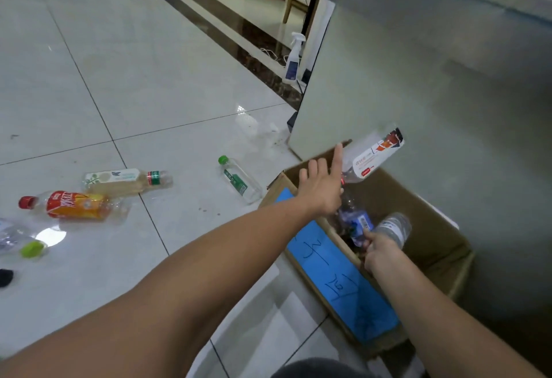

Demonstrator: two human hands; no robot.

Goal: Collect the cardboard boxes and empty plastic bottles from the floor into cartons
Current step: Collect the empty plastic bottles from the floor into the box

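An open cardboard carton (430, 228) with a blue paper sheet on its near side stands on the floor beside a grey cabinet. My left hand (321, 185) is over the carton's left rim, fingers spread straight; a clear bottle with a white and red label (375, 156) is in the air just past its fingertips, above the carton. My right hand (380, 253) grips a clear bottle (392, 228) over the carton's opening. A blue-labelled bottle (357, 222) lies inside. On the tiles to the left lie a green-capped bottle (239, 180), a pale-labelled bottle (125, 182) and an orange-labelled bottle (74, 206).
A grey cabinet (433, 79) rises right behind the carton. A white spray bottle (294, 59) stands by its far corner near a dark floor strip. At the far left edge lie a clear bottle with a lime-green cap (22, 243) and a small black object (6, 277).
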